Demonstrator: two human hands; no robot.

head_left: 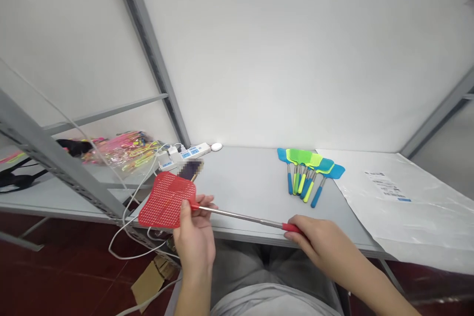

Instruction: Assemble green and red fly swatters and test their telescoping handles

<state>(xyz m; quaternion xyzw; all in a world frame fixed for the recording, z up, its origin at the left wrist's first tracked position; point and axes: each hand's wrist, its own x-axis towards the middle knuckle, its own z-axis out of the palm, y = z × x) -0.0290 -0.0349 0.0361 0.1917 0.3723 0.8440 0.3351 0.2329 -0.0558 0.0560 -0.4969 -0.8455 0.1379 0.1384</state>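
A red fly swatter [168, 201] with a metal telescopic shaft, drawn out long, is held crosswise over the front edge of the table. My left hand [196, 229] pinches it where the perforated red head meets the shaft, thumb on top. Around the red handle at the other end, my right hand [318, 239] is closed, hiding most of that grip. Several blue, green and yellow fly swatters [303, 168] with short shafts lie fanned out and overlapping on the table, beyond my right hand.
A white power strip [196, 151] with plugs and cables sits at the back left, beside a dark blurred phone [190, 170]. Plastic-wrapped colourful goods [128, 150] fill the left shelf. A white plastic sheet [407, 207] covers the right side. Grey metal posts [148, 44] frame the table.
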